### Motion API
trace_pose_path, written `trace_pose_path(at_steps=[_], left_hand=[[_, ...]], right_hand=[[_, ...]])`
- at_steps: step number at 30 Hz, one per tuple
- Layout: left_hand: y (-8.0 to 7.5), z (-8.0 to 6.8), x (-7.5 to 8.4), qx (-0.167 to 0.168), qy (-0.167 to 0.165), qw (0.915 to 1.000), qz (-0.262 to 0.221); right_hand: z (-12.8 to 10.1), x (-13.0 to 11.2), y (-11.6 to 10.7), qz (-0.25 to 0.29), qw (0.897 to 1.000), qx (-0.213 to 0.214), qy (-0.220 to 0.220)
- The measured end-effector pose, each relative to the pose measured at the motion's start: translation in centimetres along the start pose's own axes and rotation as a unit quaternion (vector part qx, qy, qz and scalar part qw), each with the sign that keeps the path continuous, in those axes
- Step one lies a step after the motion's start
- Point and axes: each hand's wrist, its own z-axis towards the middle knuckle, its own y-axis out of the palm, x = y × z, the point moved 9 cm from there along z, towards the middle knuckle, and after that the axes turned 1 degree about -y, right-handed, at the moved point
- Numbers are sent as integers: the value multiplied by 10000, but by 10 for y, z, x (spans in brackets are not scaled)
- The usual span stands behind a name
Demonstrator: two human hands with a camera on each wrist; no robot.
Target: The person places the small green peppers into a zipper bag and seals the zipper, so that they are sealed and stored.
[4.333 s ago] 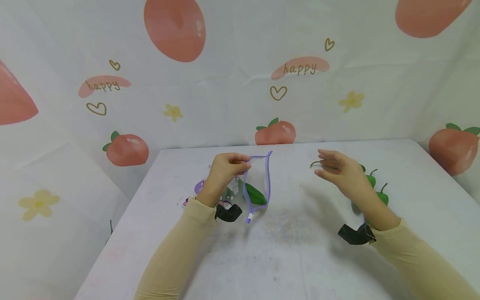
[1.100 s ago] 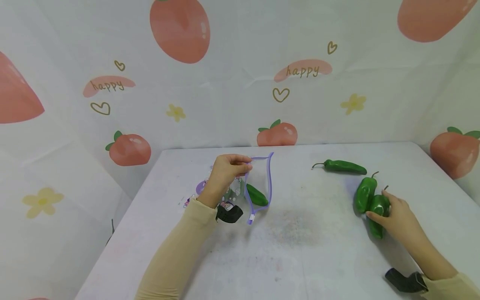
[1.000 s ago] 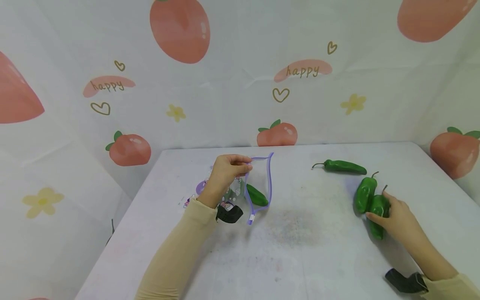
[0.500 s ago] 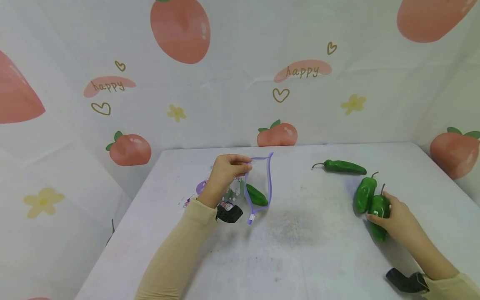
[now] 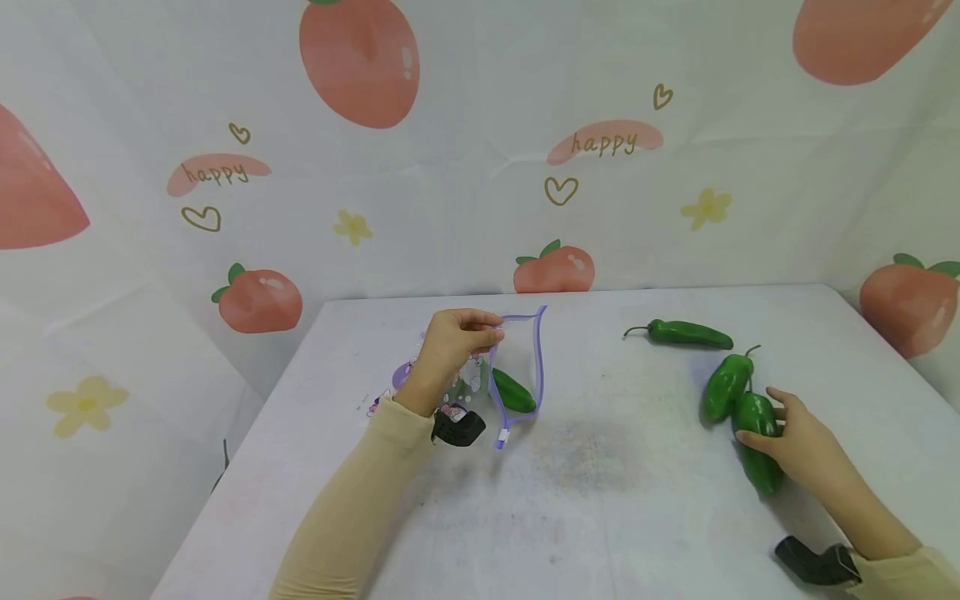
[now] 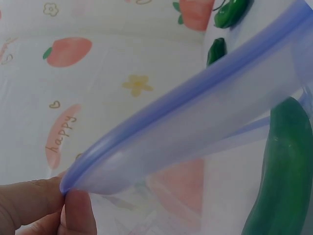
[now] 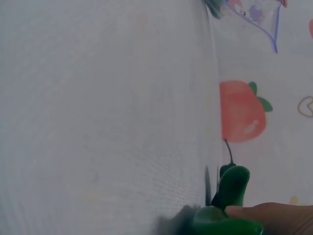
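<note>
In the head view my left hand (image 5: 448, 354) pinches the upper edge of a clear zipper bag (image 5: 537, 358) with a purple rim and cartoon prints. The bag's mouth gapes toward the right, and a green pepper (image 5: 513, 390) lies inside. The left wrist view has the thumb and fingers pinching the end of the purple zip rim (image 6: 146, 120). At the right, my right hand (image 5: 806, 437) grips a green pepper (image 5: 762, 468), thumb on its near left side and fingers around the far side. Another green pepper (image 5: 726, 388) lies right beside it, stem pointing away.
A slimmer green pepper (image 5: 688, 334) lies farther back on the white table (image 5: 600, 533), its stem to the left. Behind the table hangs a white cloth (image 5: 450, 208) printed with fruit. Black bands (image 5: 816, 560) sit at both wrists.
My right hand has gone from above the far pepper to a front one and gripped it. That pepper has shifted slightly toward me; its neighbour has tilted. The left hand and bag stay put.
</note>
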Motion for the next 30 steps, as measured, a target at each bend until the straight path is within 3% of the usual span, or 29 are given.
trace_pose_path(at_steps=[20, 30], left_hand=[[1, 0, 0, -26, 35, 10000, -44], [0, 1, -3, 6, 19, 10000, -26]], right_hand=[[-3, -6, -4, -20, 9996, 102, -253], [-5, -9, -10, 31, 9998, 119, -166]])
